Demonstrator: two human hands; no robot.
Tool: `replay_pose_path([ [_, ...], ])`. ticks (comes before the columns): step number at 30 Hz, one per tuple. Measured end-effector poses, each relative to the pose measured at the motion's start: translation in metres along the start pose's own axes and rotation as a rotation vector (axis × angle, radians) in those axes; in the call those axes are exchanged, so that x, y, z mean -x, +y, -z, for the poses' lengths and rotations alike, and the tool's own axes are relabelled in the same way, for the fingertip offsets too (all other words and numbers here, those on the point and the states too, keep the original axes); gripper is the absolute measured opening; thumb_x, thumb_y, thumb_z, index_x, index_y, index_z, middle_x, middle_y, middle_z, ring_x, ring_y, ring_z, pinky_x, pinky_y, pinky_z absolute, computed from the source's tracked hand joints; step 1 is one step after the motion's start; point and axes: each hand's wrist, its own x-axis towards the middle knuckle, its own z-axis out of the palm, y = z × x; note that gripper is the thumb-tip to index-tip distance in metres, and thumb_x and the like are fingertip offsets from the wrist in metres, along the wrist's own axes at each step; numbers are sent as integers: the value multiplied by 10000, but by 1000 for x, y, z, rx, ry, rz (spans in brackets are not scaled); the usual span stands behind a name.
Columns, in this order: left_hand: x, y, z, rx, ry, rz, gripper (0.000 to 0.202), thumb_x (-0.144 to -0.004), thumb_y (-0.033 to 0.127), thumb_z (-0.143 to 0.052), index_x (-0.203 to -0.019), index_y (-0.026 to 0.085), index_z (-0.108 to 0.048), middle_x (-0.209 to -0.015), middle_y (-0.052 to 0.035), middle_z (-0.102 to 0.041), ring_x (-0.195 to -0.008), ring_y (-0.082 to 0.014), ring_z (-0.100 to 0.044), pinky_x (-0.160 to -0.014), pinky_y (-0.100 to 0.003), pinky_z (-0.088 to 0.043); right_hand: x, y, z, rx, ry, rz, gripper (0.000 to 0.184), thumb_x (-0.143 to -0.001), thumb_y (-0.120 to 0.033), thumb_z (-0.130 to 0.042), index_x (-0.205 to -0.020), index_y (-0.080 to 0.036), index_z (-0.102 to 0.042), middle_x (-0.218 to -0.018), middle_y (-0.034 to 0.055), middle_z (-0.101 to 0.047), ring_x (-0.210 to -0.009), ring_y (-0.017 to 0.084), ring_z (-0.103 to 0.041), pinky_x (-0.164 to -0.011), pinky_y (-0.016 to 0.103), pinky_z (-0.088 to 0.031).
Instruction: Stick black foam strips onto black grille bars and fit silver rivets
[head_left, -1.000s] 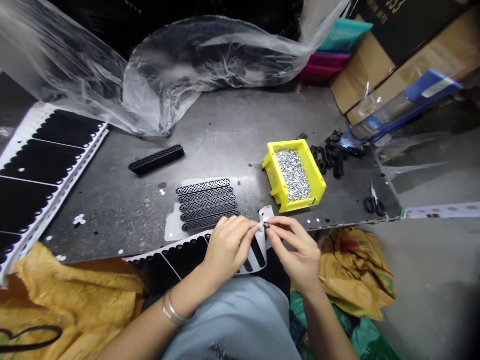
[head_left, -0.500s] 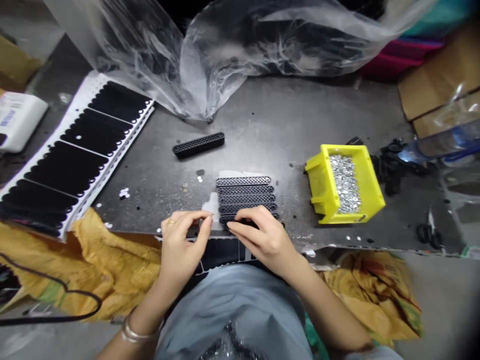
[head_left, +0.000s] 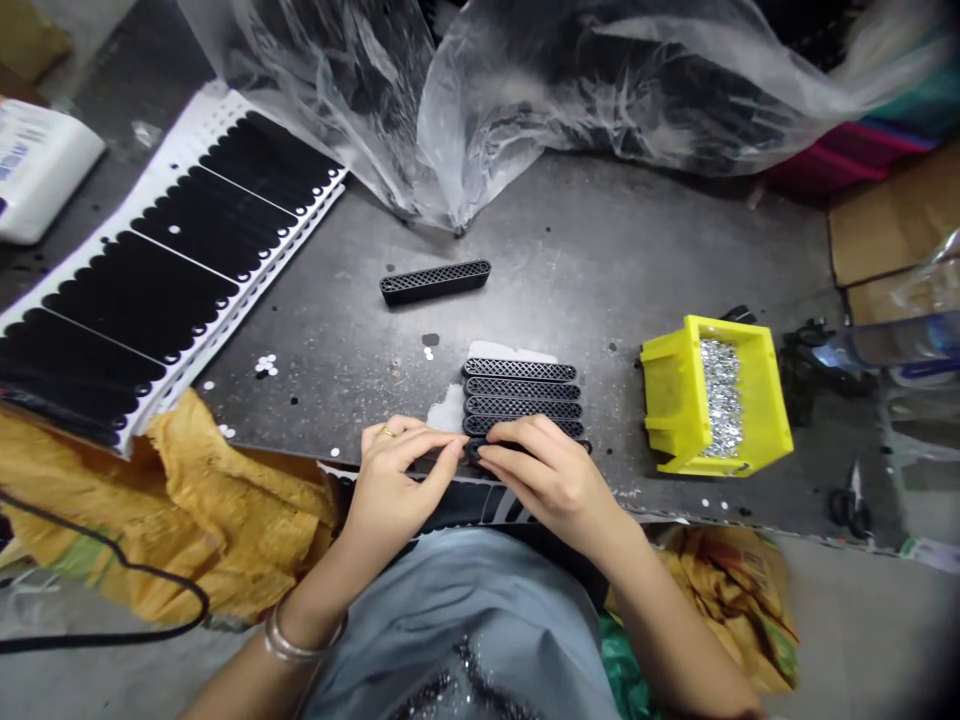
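Near bar [head_left: 472, 453]: front of row, on surface [head_left: 637, 240]. Your left hand [head_left: 397, 475] has thumb and forefinger together at its left end; your right hand [head_left: 551, 480] covers it, finger closure unclear. Rear bars [head_left: 521, 388] show bare lattice; near bar's completion can't be judged.

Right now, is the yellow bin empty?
No, not empty: the yellow bin holds many small silvery pieces, seen through its open top. How deep they go, I cannot tell.
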Motion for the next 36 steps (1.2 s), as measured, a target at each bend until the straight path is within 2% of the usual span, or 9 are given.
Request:
replay_pose_path([
  [7, -1, 0, -1, 4, 8, 18, 112, -938, 287, -687, -896, 306, -790, -850, 45, -804, -876, -208, -680, -937, -445, -376, 4, 2, 2, -31, -8, -31, 198, -1009, -153, -603, -1178, -184, -701, -1113, 116, -734, -975, 206, -657, -826, 374, -597],
  [15, -9, 1, -2, -14, -48, 65, 152, -915, 335, -691, -785, 268, -732, -804, 29, -762, -849, -208, -667, -970, -445, -378, 1, -3, 3, 144, -58, -8, 199, -1040, -211, -564, -1148, -172, -726, -1140, 132, -749, -973, 226, -663, -787, 382, -584],
  [18, -12, 1, 0, -12, -89, 85, 178, -909, 356, -686, -760, 262, -711, -803, 22, -753, -854, -214, -663, -983, -448, -382, 18, 0, 18, 83, -14, -175, 213, -1013, -280, -634, -1179, -184, -725, -1127, 126, -732, -998, 229, -678, -825, 393, -595],
  [22, -13, -1, 0, -5, -100, 80, 178, -898, 348, -690, -745, 258, -702, -799, 23, -748, -847, -211, -663, -994, -452, -377, 45, 13, 32, -149, 145, -448, 123, -990, -232, -666, -1074, -217, -755, -966, 53, -707, -883, 168, -692, -772, 324, -593],
  [28, -14, -2, 3, -43, -98, 78, 162, -892, 334, -711, -754, 248, -707, -820, 26, -754, -849, -200, -675, -965, -423, -403, 50, 27, 27, -269, 160, -384, 121, -978, -192, -658, -1039, -218, -759, -940, 41, -693, -797, 144, -664, -661, 281, -564],
  [30, -13, 2, 5, -86, -69, 29, 150, -906, 322, -715, -775, 248, -711, -817, 28, -753, -836, -196, -677, -938, -413, -413, 53, 23, 30, -152, 181, -341, 155, -982, -180, -646, -1070, -229, -763, -952, 55, -669, -824, 162, -656, -699, 312, -579],
  [32, -7, 8, 3, -160, 37, -85, 105, -922, 272, -721, -822, 244, -710, -827, 23, -754, -838, -190, -678, -931, -409, -421, 65, 13, 35, 31, 280, -329, 234, -981, -142, -629, -1150, -245, -753, -982, 74, -652, -869, 185, -653, -757, 352, -591],
  [34, 4, 17, -7, -179, 112, -288, 59, -923, 184, -727, -906, 237, -707, -860, 14, -762, -855, -177, -689, -926, -386, -451, 84, 1, 40, 106, 355, -369, 308, -967, -102, -634, -1223, -250, -722, -981, 71, -661, -877, 188, -661, -779, 348, -596],
  [36, 16, 24, -27, -113, 42, -513, 147, -930, 125, -712, -1036, 226, -706, -952, -10, -780, -921, -170, -713, -924, -351, -501, 107, -6, 40, 83, 315, -439, 311, -964, -113, -653, -1250, -230, -695, -965, 62, -677, -862, 180, -677, -774, 322, -603],
])
